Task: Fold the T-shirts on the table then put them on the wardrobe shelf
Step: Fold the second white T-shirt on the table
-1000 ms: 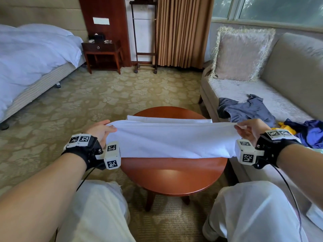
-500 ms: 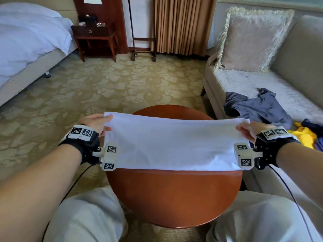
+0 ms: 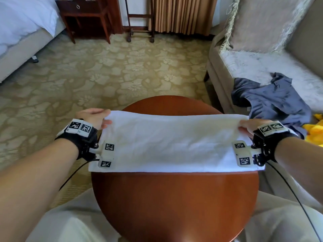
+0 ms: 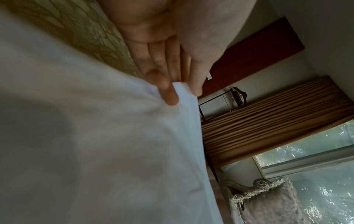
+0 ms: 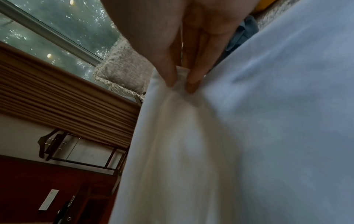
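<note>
on the round wooden table, in front of the seated person's knees, a white t-shirt lies as a long, already narrowed band running left to right, its ends reaching past the tabletop's sides. the left hand pinches the far left corner; in the left wrist view the thumb and fingertips close on the cloth edge. the right hand does the same at the far right corner, and the right wrist view shows thumb and fingers nipping a small bunch of fabric. both hands are therefore gripping the shirt, not resting flat on it.

the step in hand looks like a lengthwise fold being laid down: the far edge is held taut between the two pinches while the near edge rests on the wood. whether the held edge is already touching the table cannot be told.

next, i judge, the corners need letting go and the band wants folding across its length, one end brought over the other, with the edges kept aligned so the soft cloth does not slide or sag off the table's sides. on the sofa to the right a dark blue garment and a yellow one lie crumpled, unfolded. the wardrobe shelf is not in view.
</note>
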Action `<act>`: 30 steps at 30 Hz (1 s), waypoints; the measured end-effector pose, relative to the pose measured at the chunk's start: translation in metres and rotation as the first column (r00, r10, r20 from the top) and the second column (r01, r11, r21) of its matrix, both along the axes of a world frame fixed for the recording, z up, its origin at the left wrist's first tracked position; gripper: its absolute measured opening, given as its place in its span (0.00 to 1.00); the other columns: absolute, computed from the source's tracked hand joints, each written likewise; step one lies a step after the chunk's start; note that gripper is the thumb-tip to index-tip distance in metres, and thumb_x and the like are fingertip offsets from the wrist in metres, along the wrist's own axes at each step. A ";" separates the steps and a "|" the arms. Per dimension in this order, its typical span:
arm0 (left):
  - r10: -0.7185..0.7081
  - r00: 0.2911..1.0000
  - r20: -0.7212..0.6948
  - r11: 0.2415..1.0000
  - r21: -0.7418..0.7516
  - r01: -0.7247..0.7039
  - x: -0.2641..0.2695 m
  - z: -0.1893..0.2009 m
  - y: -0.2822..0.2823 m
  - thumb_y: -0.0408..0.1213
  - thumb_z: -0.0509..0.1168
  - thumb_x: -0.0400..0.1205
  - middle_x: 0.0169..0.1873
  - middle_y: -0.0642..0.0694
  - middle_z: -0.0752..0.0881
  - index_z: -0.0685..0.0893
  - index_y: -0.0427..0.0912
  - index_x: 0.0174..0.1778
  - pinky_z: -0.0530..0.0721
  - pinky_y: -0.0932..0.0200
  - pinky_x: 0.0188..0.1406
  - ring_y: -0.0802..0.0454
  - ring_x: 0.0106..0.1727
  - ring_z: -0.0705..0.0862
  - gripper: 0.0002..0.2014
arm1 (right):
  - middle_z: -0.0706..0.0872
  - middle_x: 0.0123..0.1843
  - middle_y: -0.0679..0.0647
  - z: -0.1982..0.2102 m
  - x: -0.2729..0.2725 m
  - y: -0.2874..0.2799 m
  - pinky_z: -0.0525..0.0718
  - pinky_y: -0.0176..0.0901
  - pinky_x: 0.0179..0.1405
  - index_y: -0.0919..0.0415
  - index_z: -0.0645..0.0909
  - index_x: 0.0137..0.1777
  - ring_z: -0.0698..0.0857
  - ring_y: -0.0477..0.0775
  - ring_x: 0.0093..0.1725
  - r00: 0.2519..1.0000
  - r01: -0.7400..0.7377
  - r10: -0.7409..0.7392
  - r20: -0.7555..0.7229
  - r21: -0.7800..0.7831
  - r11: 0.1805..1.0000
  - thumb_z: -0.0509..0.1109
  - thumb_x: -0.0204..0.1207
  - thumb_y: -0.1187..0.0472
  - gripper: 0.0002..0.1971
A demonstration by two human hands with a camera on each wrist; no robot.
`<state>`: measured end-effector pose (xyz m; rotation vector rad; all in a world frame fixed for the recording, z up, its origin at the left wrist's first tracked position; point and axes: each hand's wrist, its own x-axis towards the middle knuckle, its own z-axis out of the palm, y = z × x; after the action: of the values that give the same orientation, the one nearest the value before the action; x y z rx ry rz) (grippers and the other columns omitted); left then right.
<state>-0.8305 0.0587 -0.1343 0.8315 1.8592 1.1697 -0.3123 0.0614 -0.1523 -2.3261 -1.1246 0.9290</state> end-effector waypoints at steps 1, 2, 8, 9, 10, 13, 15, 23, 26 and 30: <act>0.008 1.000 0.023 1.000 0.015 -0.009 0.002 -0.002 0.000 0.36 0.78 0.75 0.37 0.39 0.89 0.86 0.35 0.58 0.87 0.61 0.25 0.51 0.31 0.90 0.17 | 0.86 0.55 0.57 -0.025 0.021 0.014 0.86 0.49 0.51 0.59 0.82 0.63 0.86 0.57 0.50 1.000 0.008 -0.007 0.027 -0.049 0.999 0.77 0.67 0.46 0.27; 0.022 0.999 0.031 1.000 0.022 -0.023 0.004 -0.004 -0.001 0.35 0.79 0.73 0.39 0.40 0.89 0.85 0.35 0.59 0.89 0.58 0.30 0.49 0.33 0.90 0.20 | 0.88 0.52 0.57 -0.039 0.035 0.020 0.85 0.50 0.53 0.60 0.84 0.59 0.88 0.58 0.48 0.998 0.008 -0.001 0.067 -0.105 0.994 0.80 0.52 0.40 0.36; -0.096 0.978 -0.186 0.994 0.038 0.105 0.020 0.008 -0.019 0.31 0.82 0.67 0.52 0.42 0.86 0.88 0.41 0.56 0.81 0.63 0.46 0.44 0.54 0.85 0.21 | 0.83 0.35 0.58 0.041 -0.058 -0.041 0.80 0.44 0.35 0.65 0.80 0.44 0.83 0.58 0.34 0.977 0.211 -0.211 -0.013 -0.001 0.977 0.76 0.63 0.54 0.16; -0.143 0.962 -0.231 0.987 0.043 0.157 0.027 0.011 -0.023 0.28 0.81 0.68 0.52 0.38 0.86 0.88 0.40 0.52 0.79 0.62 0.43 0.40 0.57 0.85 0.18 | 0.82 0.35 0.59 0.049 -0.069 -0.050 0.73 0.41 0.29 0.65 0.79 0.42 0.80 0.57 0.32 0.983 0.185 -0.185 -0.007 0.034 0.982 0.75 0.67 0.55 0.13; -0.204 0.940 -0.274 0.976 0.018 0.217 0.033 0.013 -0.027 0.26 0.80 0.69 0.56 0.36 0.86 0.88 0.39 0.49 0.78 0.59 0.45 0.38 0.61 0.83 0.15 | 0.84 0.37 0.61 0.054 -0.077 -0.056 0.71 0.41 0.28 0.65 0.80 0.41 0.79 0.57 0.32 0.990 0.135 -0.137 0.025 0.054 0.989 0.75 0.68 0.56 0.13; -0.463 0.818 -0.340 0.884 -0.117 0.452 0.046 0.012 -0.038 0.25 0.79 0.69 0.62 0.44 0.83 0.87 0.42 0.40 0.77 0.57 0.57 0.43 0.69 0.79 0.11 | 0.85 0.36 0.56 0.057 -0.104 -0.063 0.78 0.42 0.35 0.64 0.85 0.45 0.82 0.57 0.37 0.999 -0.010 0.011 0.045 -0.021 1.000 0.78 0.68 0.53 0.15; -0.630 0.671 -0.390 0.776 -0.290 0.560 0.049 0.005 -0.043 0.32 0.81 0.69 0.70 0.49 0.79 0.87 0.52 0.42 0.76 0.53 0.68 0.46 0.73 0.76 0.14 | 0.85 0.34 0.51 0.053 -0.122 -0.070 0.77 0.40 0.32 0.61 0.85 0.46 0.83 0.51 0.36 0.978 -0.186 0.198 0.065 -0.153 0.971 0.77 0.70 0.47 0.16; -0.820 0.368 -0.438 0.572 -0.603 0.556 0.064 0.017 -0.063 0.47 0.82 0.67 0.86 0.51 0.53 0.72 0.56 0.74 0.73 0.54 0.70 0.45 0.80 0.67 0.40 | 0.80 0.64 0.56 0.029 -0.158 -0.095 0.82 0.52 0.56 0.56 0.73 0.67 0.81 0.60 0.60 0.852 -0.321 0.411 0.323 -0.296 0.900 0.76 0.55 0.27 0.46; -0.845 0.318 -0.430 0.534 -0.683 0.498 0.067 0.028 -0.067 0.51 0.82 0.67 0.75 0.45 0.69 0.69 0.52 0.74 0.79 0.55 0.52 0.42 0.64 0.78 0.41 | 0.70 0.71 0.57 0.024 -0.162 -0.099 0.72 0.63 0.70 0.54 0.67 0.73 0.69 0.62 0.72 0.780 -0.366 0.456 0.428 -0.278 0.888 0.71 0.65 0.30 0.42; -0.868 0.266 -0.419 0.496 -0.752 0.433 0.071 0.045 -0.073 0.57 0.79 0.69 0.52 0.49 0.78 0.72 0.45 0.68 0.79 0.55 0.41 0.48 0.50 0.81 0.37 | 0.64 0.77 0.54 0.021 -0.160 -0.089 0.44 0.72 0.79 0.47 0.64 0.75 0.62 0.59 0.79 0.660 -0.462 0.538 0.525 -0.282 0.841 0.60 0.78 0.40 0.28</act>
<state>-0.7591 -0.0140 -0.0890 1.7793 1.8686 -0.3956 -0.4726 -0.0276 -0.1309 -2.5257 -2.1088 0.4160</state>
